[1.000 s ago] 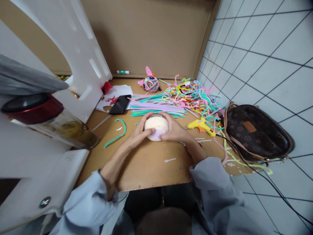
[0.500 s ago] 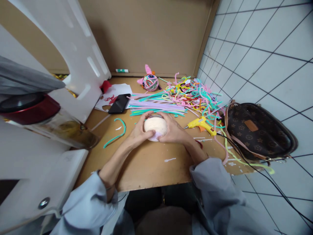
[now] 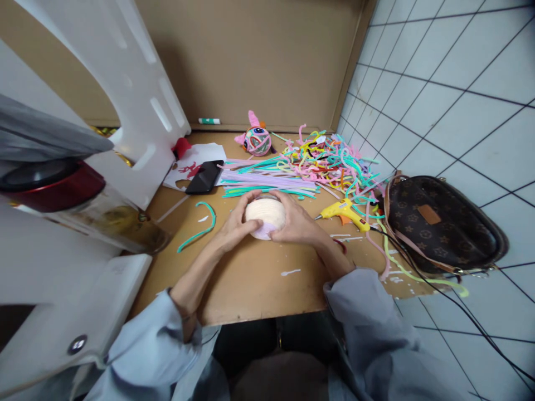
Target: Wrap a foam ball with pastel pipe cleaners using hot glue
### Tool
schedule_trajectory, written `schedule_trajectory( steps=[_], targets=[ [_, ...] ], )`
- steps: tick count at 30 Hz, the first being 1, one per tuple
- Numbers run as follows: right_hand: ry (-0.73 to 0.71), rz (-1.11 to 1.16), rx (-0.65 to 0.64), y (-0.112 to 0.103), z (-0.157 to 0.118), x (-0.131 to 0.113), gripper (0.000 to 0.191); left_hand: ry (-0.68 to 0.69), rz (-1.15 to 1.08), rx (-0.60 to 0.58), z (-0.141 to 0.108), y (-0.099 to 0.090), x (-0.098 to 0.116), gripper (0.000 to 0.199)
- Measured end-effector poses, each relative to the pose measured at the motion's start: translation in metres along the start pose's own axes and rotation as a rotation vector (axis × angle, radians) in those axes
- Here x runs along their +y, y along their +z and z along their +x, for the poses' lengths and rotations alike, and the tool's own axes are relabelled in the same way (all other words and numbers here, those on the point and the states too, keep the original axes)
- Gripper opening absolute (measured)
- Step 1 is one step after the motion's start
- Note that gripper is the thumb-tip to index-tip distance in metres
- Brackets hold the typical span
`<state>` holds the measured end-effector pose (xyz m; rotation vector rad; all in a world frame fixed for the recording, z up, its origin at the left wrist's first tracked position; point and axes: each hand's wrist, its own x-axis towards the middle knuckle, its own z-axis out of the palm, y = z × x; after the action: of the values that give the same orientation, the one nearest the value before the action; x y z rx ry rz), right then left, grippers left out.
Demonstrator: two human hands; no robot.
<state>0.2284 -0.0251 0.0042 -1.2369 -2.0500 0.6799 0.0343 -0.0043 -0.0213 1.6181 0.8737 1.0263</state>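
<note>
Between my two hands is a cream-coloured ball point(image 3: 266, 211) with a lilac patch low on its near side; it looks wound with fuzzy stems. My left hand point(image 3: 239, 225) curls round its left side, thumb on the front. On the right side, my right hand point(image 3: 296, 221) grips it the same way. The hands hide both flanks of the ball. Just beyond lies a bundle of lilac and teal pipe cleaners point(image 3: 267, 181). A yellow glue gun point(image 3: 343, 214) rests right of my right hand, and a bent teal pipe cleaner point(image 3: 211, 220) lies to the left.
A tangled heap of coloured pipe cleaners point(image 3: 334, 161) fills the back right. Behind the bundle sits a pink-eared figure point(image 3: 256, 139). A black phone point(image 3: 204, 177) lies on paper at left, near a large clear jar point(image 3: 125, 223). A brown handbag point(image 3: 447, 223) stands at right beside a cable.
The ball has tilted very slightly in my hands, and more of its lilac patch shows. Both hands keep their hold; the things on the table stay where they were.
</note>
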Motion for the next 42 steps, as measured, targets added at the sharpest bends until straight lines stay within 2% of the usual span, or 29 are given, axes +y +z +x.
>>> schedule_trajectory(
  steps=[4, 10, 19, 35, 42],
  targets=[
    [0.006, 0.007, 0.007, 0.000, 0.000, -0.001, 0.092, 0.008, -0.084, -0.033, 0.001, -0.003, -0.005, 0.080],
    [-0.022, -0.023, 0.026, 0.002, -0.001, -0.001, 0.093, 0.026, 0.037, -0.024, 0.001, -0.002, 0.000, 0.088],
    [-0.010, -0.049, 0.042, 0.004, -0.003, -0.005, 0.094, 0.058, 0.128, 0.019, -0.001, 0.002, 0.008, 0.085],
    [-0.028, -0.097, 0.042, 0.007, -0.001, -0.005, 0.098, 0.048, 0.208, 0.006, -0.003, 0.005, 0.014, 0.089],
    [-0.038, -0.127, 0.052, 0.009, -0.003, -0.012, 0.094, 0.061, 0.285, 0.140, -0.006, 0.015, 0.013, 0.087]
  ],
)
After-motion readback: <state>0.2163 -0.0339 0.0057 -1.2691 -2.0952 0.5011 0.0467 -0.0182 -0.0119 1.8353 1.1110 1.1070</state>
